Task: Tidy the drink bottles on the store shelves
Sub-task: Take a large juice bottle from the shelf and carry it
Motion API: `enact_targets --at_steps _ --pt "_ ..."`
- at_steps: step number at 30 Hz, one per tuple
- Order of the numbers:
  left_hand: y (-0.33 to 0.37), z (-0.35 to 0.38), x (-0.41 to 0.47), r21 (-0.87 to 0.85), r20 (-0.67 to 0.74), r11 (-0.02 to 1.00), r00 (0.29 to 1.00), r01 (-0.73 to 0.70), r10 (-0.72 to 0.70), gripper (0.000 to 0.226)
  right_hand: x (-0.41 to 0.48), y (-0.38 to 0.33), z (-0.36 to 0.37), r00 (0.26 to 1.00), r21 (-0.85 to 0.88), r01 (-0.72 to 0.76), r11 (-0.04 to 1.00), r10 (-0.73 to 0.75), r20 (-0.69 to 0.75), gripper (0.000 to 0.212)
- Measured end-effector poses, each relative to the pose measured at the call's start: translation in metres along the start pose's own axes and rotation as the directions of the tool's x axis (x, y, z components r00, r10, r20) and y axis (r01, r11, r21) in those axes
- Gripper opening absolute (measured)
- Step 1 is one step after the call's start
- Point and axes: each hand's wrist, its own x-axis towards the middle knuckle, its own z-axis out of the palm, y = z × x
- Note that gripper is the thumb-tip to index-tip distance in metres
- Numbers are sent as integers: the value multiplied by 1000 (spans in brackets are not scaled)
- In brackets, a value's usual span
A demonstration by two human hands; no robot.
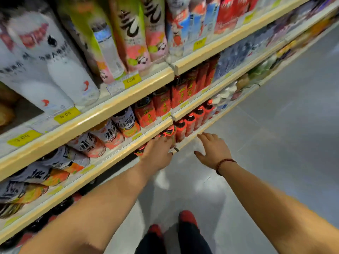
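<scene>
Three shelf tiers (110, 110) run diagonally along the left, above a grey floor (275, 143). Top tier: large white bottles (60, 70) and pink-and-green bottles (135, 43). Middle tier: white-and-orange bottles (108, 133) beside red-labelled bottles (161, 105). Bottom tier: red-capped bottles (189, 123). The left hand (157, 153) reaches among the red-capped bottles; whether it grips one cannot be determined. The right hand (213, 150) hovers beside the bottom tier, fingers spread, holding nothing. A bead bracelet (225, 160) circles its wrist.

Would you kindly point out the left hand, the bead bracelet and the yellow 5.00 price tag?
left hand (157, 153): head view, back of the hand.
bead bracelet (219, 163): head view, beads on the wrist.
yellow 5.00 price tag (131, 81): head view, its middle.
</scene>
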Motion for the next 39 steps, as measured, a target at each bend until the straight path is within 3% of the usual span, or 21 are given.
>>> enact_targets --at_steps 3,7,10,19,28,34,39 --pt "39 -42 20 -28 -8 996 997 -81 80 27 -21 19 -46 996 -13 -82 997 81 -29 66" --pt "95 -80 45 72 -30 982 984 -173 176 41 -49 58 -95 981 -17 -182 983 180 -68 66" --pt "140 -103 63 146 -62 960 966 -240 251 40 -66 96 -127 972 -41 -226 973 223 -70 67" --pt "254 -135 122 228 -99 931 945 -285 313 36 -94 208 -205 935 -35 -336 941 329 -133 70" --pt "341 -139 204 247 -83 900 918 -359 389 45 -85 299 -242 907 -2 -376 927 368 -205 68" --pt "384 -125 293 266 -61 897 922 -353 381 32 -38 379 -261 901 -12 -392 920 381 -206 68" --pt "407 -111 367 219 6 935 959 -279 285 34 12 443 -283 922 -16 -363 932 356 -152 67"
